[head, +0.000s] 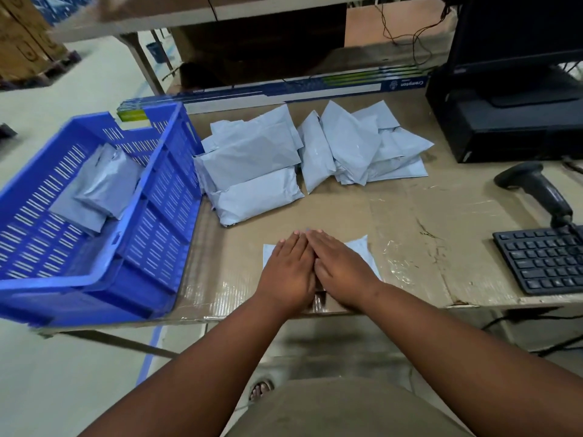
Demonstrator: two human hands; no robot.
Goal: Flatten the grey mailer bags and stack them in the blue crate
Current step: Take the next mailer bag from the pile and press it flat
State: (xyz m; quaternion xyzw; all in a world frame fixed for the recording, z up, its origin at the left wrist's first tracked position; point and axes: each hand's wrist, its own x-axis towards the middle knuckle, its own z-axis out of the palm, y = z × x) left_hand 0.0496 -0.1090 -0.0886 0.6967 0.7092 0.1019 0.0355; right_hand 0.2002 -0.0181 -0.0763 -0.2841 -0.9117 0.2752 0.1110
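Observation:
A grey mailer bag [359, 247] lies flat on the cardboard-covered table [426, 231] near its front edge. My left hand [288, 269] and my right hand [339, 268] press down on it side by side, fingers straight and touching at the tips. They cover most of the bag. The blue crate [164, 197] stands at the left end of the table, with two grey mailers [101, 187] lying inside it. Two heaps of puffy grey mailers sit behind my hands: the left heap [252, 165] beside the crate and the right heap [362, 146] further right.
A barcode scanner [536, 187] stands at the right, with a black keyboard [545, 260] in front of it. A monitor and a black box [504, 127] fill the back right corner. A long blue carton [284, 93] runs along the table's back edge.

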